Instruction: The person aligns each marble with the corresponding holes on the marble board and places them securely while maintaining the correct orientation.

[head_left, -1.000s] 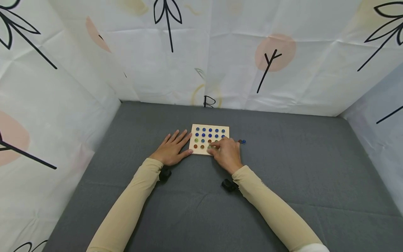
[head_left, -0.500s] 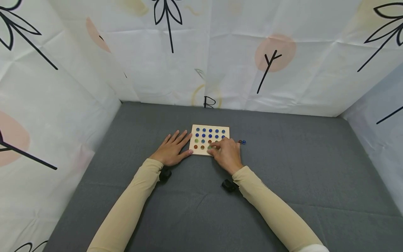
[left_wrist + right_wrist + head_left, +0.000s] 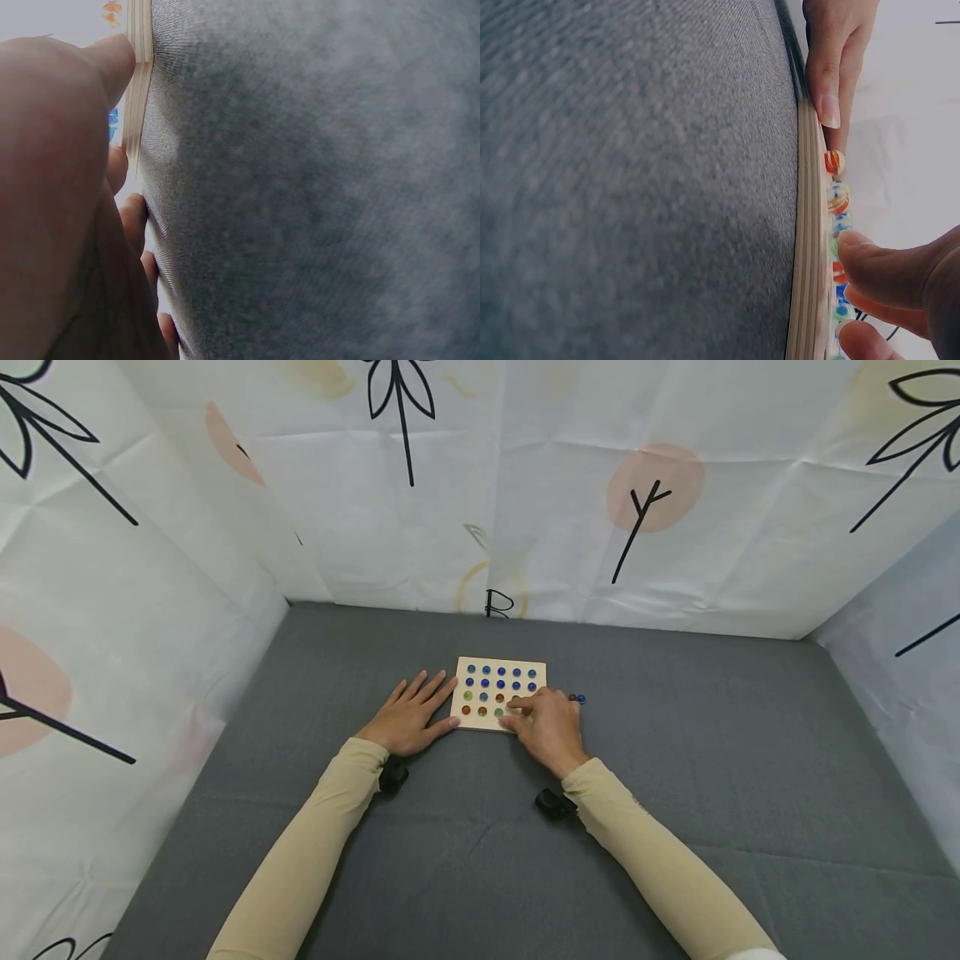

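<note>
A pale wooden board (image 3: 492, 689) holds rows of glass marbles: blue ones in the two far rows, mixed colours in the nearer rows. My left hand (image 3: 407, 720) lies flat with spread fingers, its thumb and fingertips at the board's left edge. Over the right front part of the board is my right hand (image 3: 553, 731), thumb and forefinger apart. A green marble (image 3: 498, 712) sits in the front row just left of those fingertips. In the right wrist view the thumb (image 3: 870, 264) overlaps the marbles along the board's edge. The right hand hides several marbles behind it.
Two loose marbles, a reddish-brown one (image 3: 572, 698) and a blue one (image 3: 581, 699), lie just right of the board, beside the right hand. Grey cloth (image 3: 465, 860) covers the table. White patterned fabric (image 3: 555, 527) stands around the back and sides.
My right hand has shifted slightly to the right and toward me, off the green marble, which now shows more fully in the front row. The left hand has stayed in place.
</note>
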Tool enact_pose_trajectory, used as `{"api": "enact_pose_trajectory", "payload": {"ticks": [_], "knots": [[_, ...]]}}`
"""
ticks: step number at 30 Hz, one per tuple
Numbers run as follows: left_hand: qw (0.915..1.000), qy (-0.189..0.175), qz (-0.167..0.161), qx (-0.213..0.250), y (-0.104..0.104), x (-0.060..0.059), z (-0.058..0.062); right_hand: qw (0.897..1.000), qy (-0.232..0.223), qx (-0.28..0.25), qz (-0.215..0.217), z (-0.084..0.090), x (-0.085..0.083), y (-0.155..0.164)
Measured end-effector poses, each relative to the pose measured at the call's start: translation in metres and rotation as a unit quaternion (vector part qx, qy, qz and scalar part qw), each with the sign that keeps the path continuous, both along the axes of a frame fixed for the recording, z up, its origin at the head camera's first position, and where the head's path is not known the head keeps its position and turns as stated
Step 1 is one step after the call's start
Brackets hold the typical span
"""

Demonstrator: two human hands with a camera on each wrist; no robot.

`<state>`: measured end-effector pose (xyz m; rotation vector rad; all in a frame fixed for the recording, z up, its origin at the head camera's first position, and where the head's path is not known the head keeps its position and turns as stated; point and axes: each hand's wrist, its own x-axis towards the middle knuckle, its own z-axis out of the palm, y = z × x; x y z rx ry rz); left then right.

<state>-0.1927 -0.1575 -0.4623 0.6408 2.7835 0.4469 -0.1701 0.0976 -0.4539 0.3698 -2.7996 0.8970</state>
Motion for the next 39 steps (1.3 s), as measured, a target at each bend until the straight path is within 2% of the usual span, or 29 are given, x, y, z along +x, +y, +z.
{"api": "enact_pose_trajectory", "payload": {"ticks": [19, 39], "knots": [[1.0, 0.002, 0.0, 0.006, 0.001, 0.002, 0.002, 1.0, 0.01, -0.008, -0.02, 0.002, 0.006, 0.03], [1.0, 0.004, 0.002, -0.006, 0.001, 0.002, 0.005, 0.999, 0.005, -0.004, -0.052, -0.001, 0.004, 0.065]]}}
